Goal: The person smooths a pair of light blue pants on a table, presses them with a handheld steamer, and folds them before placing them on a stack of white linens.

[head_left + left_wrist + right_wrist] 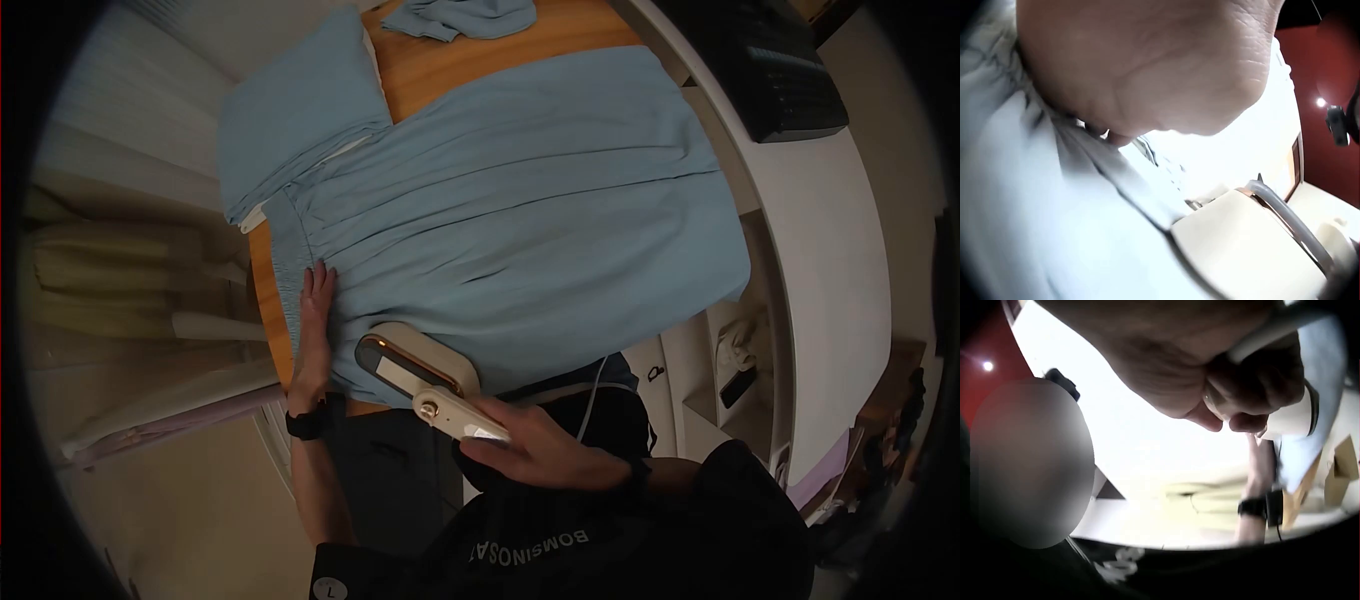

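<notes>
A light blue garment (560, 200) with a gathered waistband (290, 235) is spread over a wooden board, with long creases running across it. Flat on the waistband end rests my left hand (314, 310), fingers extended along the cloth; the left wrist view shows this hand (1147, 69) over the gathers. My right hand (535, 445) grips the handle of a cream handheld garment steamer (425, 350), whose head lies over the near edge of the cloth beside my left hand. In the right wrist view the fingers of the right hand (1250, 381) curl round the handle.
A folded blue cloth (300, 110) lies at the far left, and another blue piece (460, 15) at the back of the wooden board (430, 80). A white curved counter (820, 230) with a black object (785, 85) stands right. A white cord (595, 395) trails past my body.
</notes>
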`<state>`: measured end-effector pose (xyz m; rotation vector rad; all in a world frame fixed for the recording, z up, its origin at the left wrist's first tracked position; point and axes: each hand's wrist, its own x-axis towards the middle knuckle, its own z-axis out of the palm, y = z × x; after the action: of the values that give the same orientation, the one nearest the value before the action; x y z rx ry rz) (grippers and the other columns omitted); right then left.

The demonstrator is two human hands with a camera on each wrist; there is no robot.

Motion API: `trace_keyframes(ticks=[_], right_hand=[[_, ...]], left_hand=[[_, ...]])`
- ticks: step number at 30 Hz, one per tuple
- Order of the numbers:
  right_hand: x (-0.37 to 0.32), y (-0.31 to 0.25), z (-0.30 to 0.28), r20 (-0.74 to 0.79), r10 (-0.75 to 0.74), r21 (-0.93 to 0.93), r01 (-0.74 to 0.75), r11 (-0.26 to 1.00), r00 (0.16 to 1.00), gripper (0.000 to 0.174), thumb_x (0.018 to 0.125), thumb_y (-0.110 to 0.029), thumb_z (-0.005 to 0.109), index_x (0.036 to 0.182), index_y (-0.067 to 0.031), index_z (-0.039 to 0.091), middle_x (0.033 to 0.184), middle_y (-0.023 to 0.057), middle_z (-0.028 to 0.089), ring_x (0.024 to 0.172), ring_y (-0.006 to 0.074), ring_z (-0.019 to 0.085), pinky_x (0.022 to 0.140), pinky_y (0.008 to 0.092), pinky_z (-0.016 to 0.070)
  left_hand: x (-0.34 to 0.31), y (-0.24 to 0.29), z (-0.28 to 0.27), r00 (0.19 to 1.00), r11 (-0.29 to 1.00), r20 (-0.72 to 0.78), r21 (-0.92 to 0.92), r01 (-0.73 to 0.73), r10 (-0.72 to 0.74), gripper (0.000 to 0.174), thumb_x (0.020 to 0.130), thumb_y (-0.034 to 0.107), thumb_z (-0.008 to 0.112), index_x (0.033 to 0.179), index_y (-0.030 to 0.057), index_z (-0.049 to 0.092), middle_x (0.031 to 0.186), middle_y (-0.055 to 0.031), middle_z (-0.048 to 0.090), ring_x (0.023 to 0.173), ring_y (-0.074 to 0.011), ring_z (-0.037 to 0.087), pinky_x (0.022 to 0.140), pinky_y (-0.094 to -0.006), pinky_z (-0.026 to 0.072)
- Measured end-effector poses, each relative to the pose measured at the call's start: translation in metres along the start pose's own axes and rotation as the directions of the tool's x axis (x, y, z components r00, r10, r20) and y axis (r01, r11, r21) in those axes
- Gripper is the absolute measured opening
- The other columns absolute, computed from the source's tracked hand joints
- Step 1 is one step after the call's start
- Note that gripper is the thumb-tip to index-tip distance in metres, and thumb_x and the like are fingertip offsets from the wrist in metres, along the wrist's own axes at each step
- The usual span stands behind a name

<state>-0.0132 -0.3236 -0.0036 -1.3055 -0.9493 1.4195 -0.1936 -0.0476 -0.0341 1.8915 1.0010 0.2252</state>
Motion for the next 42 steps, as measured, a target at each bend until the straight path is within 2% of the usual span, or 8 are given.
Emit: trace_keyframes(ticks=[3,8,13,20,24,26,30,42], right_hand=[[-0.031,-0.034,-0.059,-0.248,0.155,0.123,-0.128,0.984,0.956,0.044,0.1,-0.026,0.064,0.133,0.0001,0.054,0.081,0.0034,0.063,0.068,0.011,0.058,0.061,0.0285,0.0461],[-0.071,-0.042,-0.121,-0.711,0.287,0.293,-0.101,0.951,0.642,0.032,0.1,-0.019,0.061,0.129,-0.0057,0.059,0.071,-0.0055,0.051,0.06,-0.0011,0.042,0.048,0.0188,0.0246],[-0.063,-0.04,-0.128,-0.891,0.121,0.123,-0.025,0.992,0.438,0.033,0.098,-0.018,0.064,0.126,-0.0011,0.06,0.073,-0.0039,0.054,0.059,0.001,0.043,0.049,0.0196,0.0294],[-0.032,-0.023,-0.089,-0.611,0.016,0.058,0.024,0.998,0.792,0.046,0.098,-0.016,0.066,0.138,0.001,0.053,0.094,0.0059,0.066,0.083,0.0085,0.058,0.072,0.0267,0.0488],[-0.013,-0.018,-0.065,-0.257,0.1,0.134,-0.067,0.989,0.961,0.049,0.099,-0.028,0.067,0.137,0.0003,0.054,0.099,0.013,0.069,0.086,0.0156,0.063,0.075,0.0331,0.0517],[-0.014,-0.017,-0.067,-0.177,0.139,0.12,-0.119,0.986,0.974,0.049,0.099,-0.028,0.067,0.137,0.0004,0.054,0.098,0.0128,0.069,0.085,0.016,0.063,0.075,0.0335,0.0516],[-0.032,-0.038,-0.098,-0.177,0.241,0.174,-0.211,0.962,0.954,0.044,0.101,-0.026,0.064,0.136,-0.0006,0.055,0.088,0.0047,0.064,0.075,0.0104,0.058,0.066,0.0277,0.0477],[-0.014,-0.051,-0.237,-0.732,0.066,0.073,-0.019,0.997,0.678,0.044,0.098,-0.038,0.063,0.129,-0.007,0.06,0.071,-0.0062,0.049,0.055,0.0014,0.037,0.047,0.02,0.0221]], left_hand=[[-0.004,-0.02,0.017,0.952,0.65,-0.013,0.733,-0.199,0.307,0.078,0.102,0.048,0.05,0.158,-0.0005,0.026,0.166,-0.021,0.019,0.154,-0.0423,0.011,0.123,-0.0558,0.011],[-0.013,-0.023,0.003,0.96,0.536,-0.007,0.83,-0.151,0.281,0.074,0.104,0.047,0.045,0.159,0.001,0.023,0.167,-0.0159,0.02,0.155,-0.039,0.013,0.123,-0.0566,0.0116],[-0.039,-0.061,-0.044,0.991,0.435,-0.078,0.9,0.023,0.109,0.066,0.107,0.04,0.037,0.161,0.0063,0.019,0.169,-0.0092,0.018,0.156,-0.0351,0.013,0.123,-0.0584,0.0102],[-0.055,-0.055,-0.079,0.966,0.303,-0.231,0.918,0.256,-0.115,0.062,0.104,0.03,0.047,0.16,0.0111,0.025,0.168,-0.0089,0.019,0.155,-0.0379,0.011,0.122,-0.0618,0.0081],[-0.018,0.001,-0.001,0.986,0.66,-0.053,0.748,-0.067,0.16,0.067,0.102,0.035,0.052,0.16,0.0137,0.025,0.169,-0.0108,0.016,0.155,-0.0407,0.008,0.119,-0.0677,0.0074],[-0.002,0.027,0.031,0.997,0.708,-0.05,0.702,0.081,-0.064,0.075,0.099,0.046,0.054,0.161,0.0176,0.024,0.17,-0.01,0.013,0.156,-0.0408,0.005,0.115,-0.0736,0.0058],[0.005,-0.025,0.011,0.987,0.666,-0.162,0.739,0.104,0.025,0.078,0.099,0.052,0.053,0.162,0.0197,0.021,0.17,-0.0079,0.011,0.155,-0.0422,0.003,0.111,-0.0783,0.005],[0.032,-0.078,-0.055,0.953,0.64,-0.287,0.715,0.282,-0.1,0.07,0.105,0.05,0.042,0.162,0.018,0.018,0.17,-0.0066,0.012,0.155,-0.0397,0.007,0.113,-0.0746,0.0125]])
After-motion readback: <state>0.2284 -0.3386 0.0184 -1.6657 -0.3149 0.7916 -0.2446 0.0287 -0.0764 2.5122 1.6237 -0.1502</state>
